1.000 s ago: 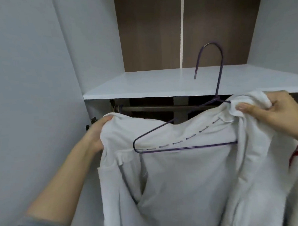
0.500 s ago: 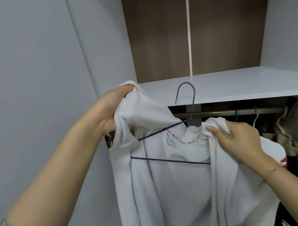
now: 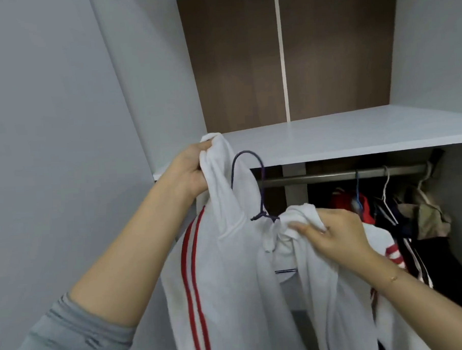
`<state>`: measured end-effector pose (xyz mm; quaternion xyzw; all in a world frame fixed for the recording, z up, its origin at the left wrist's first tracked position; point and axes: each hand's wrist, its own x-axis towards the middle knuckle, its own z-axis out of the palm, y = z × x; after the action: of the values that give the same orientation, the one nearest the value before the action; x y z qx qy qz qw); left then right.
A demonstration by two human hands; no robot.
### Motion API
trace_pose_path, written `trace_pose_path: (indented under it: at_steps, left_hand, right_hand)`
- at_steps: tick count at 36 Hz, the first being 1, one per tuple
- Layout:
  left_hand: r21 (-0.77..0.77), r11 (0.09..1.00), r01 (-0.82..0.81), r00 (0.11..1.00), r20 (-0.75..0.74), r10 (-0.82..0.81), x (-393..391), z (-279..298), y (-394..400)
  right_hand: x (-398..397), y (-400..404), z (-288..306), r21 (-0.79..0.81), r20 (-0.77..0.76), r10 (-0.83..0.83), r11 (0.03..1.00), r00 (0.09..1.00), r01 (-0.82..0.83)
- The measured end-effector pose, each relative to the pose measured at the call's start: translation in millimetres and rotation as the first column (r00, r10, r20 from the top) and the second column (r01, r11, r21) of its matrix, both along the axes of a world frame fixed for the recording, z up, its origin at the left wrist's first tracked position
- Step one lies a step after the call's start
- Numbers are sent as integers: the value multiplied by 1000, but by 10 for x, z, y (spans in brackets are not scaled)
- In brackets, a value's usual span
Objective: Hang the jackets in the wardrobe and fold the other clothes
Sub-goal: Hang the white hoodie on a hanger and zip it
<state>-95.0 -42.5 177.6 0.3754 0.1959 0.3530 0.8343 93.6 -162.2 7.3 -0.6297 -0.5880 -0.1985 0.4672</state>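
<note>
Since a moment ago, the view has swung right and the white jacket [image 3: 229, 275] has turned, showing red stripes. It hangs in front of the wardrobe, below the shelf [image 3: 355, 132], draped on a purple wire hanger [image 3: 261, 197]. Soft, light, floppy cloth; it looks best held at the collar and shoulders. The left hand [image 3: 190, 171] grips a bunched shoulder high up; the right hand [image 3: 330, 234] pinches the collar fold beside the hanger neck. Hung clothes [image 3: 401, 215] crowd the rail [image 3: 338, 174] to the right, and the shelf edge sits close above the hook.
</note>
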Motion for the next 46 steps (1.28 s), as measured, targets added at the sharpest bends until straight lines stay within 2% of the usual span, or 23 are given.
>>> trace_pose_path:
  at_steps: [1,3,4,5,6,7,8,9,11,14,16,18,20,22,24,29,35,38,42,46]
  left_hand:
    - [52,998,46,997,-56,-43,3,-16,0]
    - [316,935,163,931,-363,-39,-29,-96,19]
    - [486,820,302,824,-565,32,-63,-171,26]
    - [594,643,484,673,-722,161,-107,-249,-1]
    - [618,443,650,543,-785,298,-139,-351,-28]
    - [610,263,747,478,-769,424,-143,-481,-24]
    - [616,115,779,471,-697,541,-134,-579,-39]
    - [653,-11,757,501,-569,652,-121,-664,-53]
    - [709,-208,674,558,-304,772,-95,-756,-78]
    - [794,-347,500,632,-61,773,-75,-727,-4]
    - [807,-499,318,660,189,727,-31,-631,47]
    - [758,-633,156,646,406,646,59,-482,98]
    - [715,-696,68,609,522,597,188,-252,191]
    - [712,-702,20,569,569,593,331,21,311]
    - [762,-647,-34,557,552,621,489,305,451]
    - [938,-306,-161,651,335,682,1001,966,896]
    - [986,-47,-161,705,149,693,1771,1489,1577]
    - [991,91,-100,709,7,705,2168,1290,1972]
    - [956,286,68,681,-254,687,2580,641,2458]
    - [910,359,207,638,-403,656,2755,265,2727]
  right_hand:
    - [8,-7,-22,23,-71,-24,999,997,26]
    - [71,-44,-21,67,-206,-58,995,977,73]
    - [119,-69,-18,82,-253,-72,992,965,96]
    - [157,-87,-12,90,-290,-88,989,953,118]
    - [184,-105,-9,90,-313,-103,986,944,137]
    - [195,-116,-7,87,-325,-111,985,939,147]
    - [192,-123,-1,86,-332,-113,985,937,149]
    - [186,-127,9,89,-335,-108,985,936,146]
    - [174,-139,72,92,-357,-90,987,930,130]
    - [167,-163,306,107,-406,-44,990,913,96]
    - [211,-145,524,141,-420,-8,987,908,74]
    - [298,-120,783,205,-393,47,978,918,37]
    - [444,-90,1101,256,-266,21,965,964,49]
    - [630,-40,1445,278,-73,-94,954,993,110]
    - [836,30,1779,297,55,-160,945,986,137]
    - [1409,439,2595,221,250,-357,926,900,306]
    - [2108,1138,3244,190,304,-425,904,852,384]
    - [2463,1545,3080,24,290,-400,911,869,411]
    - [2882,2009,2435,-219,291,-286,909,913,354]
    - [3089,2321,1927,-338,469,-220,850,855,404]
